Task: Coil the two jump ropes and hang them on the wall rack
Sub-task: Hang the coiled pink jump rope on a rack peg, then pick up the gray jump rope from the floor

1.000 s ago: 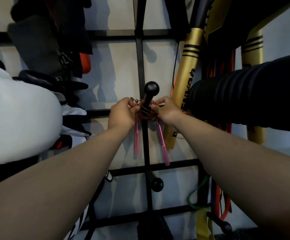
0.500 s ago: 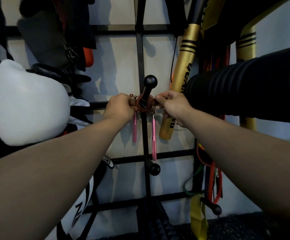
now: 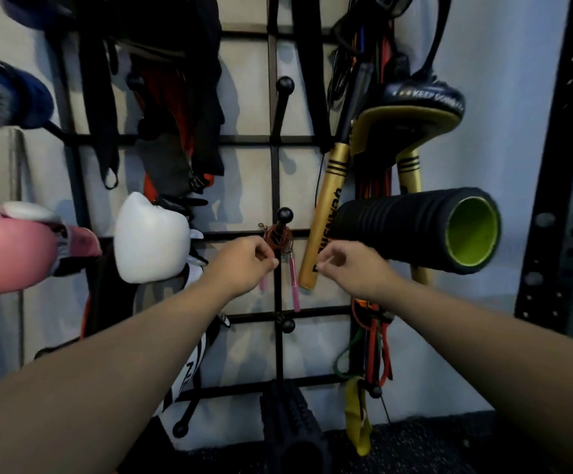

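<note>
A coiled red jump rope hangs on a black ball-tipped peg of the wall rack. Its two pink handles dangle below the coil. My left hand is just below and left of the coil, fingers loosely curled, partly covering the left handle and holding nothing. My right hand hovers to the right of the handles, apart from the rope, fingers loosely curled and empty. Only this one rope shows.
A black foam roller with a green core sticks out at right. Gold bats, a white boxing glove, a pink glove, resistance bands and straps hang on the rack. Another free peg sits below.
Both hands have let go of the coil and drawn back from the peg. The rope now hangs by itself, and the view has pulled back from the wall.
</note>
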`<state>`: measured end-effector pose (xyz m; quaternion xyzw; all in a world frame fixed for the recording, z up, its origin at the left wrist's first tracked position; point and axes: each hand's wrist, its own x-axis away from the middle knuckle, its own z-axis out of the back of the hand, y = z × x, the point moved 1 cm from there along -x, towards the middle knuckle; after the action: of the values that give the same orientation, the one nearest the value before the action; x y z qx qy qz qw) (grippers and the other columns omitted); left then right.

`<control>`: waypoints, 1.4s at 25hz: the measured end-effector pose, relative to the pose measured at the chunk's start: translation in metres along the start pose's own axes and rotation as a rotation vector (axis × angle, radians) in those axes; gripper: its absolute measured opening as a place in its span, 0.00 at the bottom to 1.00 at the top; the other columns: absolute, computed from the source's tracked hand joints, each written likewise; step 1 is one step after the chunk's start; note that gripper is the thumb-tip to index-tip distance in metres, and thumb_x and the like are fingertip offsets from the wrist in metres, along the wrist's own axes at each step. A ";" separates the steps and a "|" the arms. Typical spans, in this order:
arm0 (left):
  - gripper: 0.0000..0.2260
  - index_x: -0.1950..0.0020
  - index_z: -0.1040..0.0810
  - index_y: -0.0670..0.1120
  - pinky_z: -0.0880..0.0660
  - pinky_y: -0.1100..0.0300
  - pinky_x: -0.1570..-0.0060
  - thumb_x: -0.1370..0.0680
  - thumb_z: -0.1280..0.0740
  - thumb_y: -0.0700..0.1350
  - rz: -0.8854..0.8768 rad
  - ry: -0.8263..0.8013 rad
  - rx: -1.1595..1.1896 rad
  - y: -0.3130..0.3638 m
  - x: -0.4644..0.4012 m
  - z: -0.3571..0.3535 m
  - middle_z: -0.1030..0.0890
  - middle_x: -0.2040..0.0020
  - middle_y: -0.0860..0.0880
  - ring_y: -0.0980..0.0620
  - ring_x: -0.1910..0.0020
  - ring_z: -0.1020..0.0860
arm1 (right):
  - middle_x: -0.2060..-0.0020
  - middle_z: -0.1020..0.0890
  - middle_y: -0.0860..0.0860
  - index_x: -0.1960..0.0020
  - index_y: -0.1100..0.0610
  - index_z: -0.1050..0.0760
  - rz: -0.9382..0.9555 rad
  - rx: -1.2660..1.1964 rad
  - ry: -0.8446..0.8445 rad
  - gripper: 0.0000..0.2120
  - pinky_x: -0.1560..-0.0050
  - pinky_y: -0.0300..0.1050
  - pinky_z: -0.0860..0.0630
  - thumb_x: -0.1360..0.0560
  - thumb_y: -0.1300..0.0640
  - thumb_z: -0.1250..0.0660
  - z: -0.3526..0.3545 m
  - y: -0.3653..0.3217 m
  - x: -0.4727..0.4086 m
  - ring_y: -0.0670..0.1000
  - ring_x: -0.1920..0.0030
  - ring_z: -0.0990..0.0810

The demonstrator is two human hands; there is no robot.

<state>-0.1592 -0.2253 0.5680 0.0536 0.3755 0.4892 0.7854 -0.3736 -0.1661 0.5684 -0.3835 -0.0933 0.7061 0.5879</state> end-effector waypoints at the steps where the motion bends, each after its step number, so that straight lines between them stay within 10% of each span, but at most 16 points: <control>1: 0.04 0.55 0.21 0.51 0.24 0.56 0.52 0.22 0.27 0.48 -0.032 -0.037 -0.005 0.012 0.020 0.010 0.16 0.54 0.51 0.51 0.55 0.20 | 0.54 0.20 0.45 0.49 0.51 0.20 0.026 0.064 -0.025 0.02 0.49 0.42 0.27 0.20 0.54 0.30 0.011 -0.008 0.029 0.47 0.50 0.21; 15: 0.07 0.47 0.20 0.54 0.23 0.49 0.46 0.21 0.31 0.54 -0.422 -0.459 -0.021 0.165 0.197 -0.029 0.21 0.48 0.53 0.53 0.48 0.21 | 0.51 0.17 0.49 0.44 0.50 0.19 -0.082 0.357 -0.090 0.07 0.55 0.44 0.26 0.19 0.51 0.33 0.105 0.024 0.280 0.40 0.60 0.25; 30: 0.03 0.51 0.19 0.52 0.22 0.56 0.54 0.23 0.29 0.50 -0.155 -0.966 0.171 0.142 0.362 -0.489 0.20 0.55 0.57 0.55 0.56 0.21 | 0.43 0.16 0.55 0.42 0.50 0.20 -0.782 0.407 -0.461 0.11 0.47 0.53 0.20 0.18 0.51 0.39 -0.058 0.404 0.480 0.60 0.44 0.18; 35: 0.06 0.47 0.20 0.47 0.21 0.50 0.47 0.21 0.30 0.48 -0.114 -1.097 0.148 0.141 0.419 -0.600 0.19 0.46 0.48 0.46 0.47 0.19 | 0.37 0.22 0.54 0.35 0.50 0.23 -0.706 0.593 -0.625 0.13 0.43 0.52 0.25 0.19 0.52 0.34 -0.099 0.494 0.518 0.60 0.35 0.23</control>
<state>-0.5469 0.0164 -0.0206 0.3349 -0.0526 0.3185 0.8852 -0.6918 0.1257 -0.0113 0.0807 -0.1832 0.5423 0.8160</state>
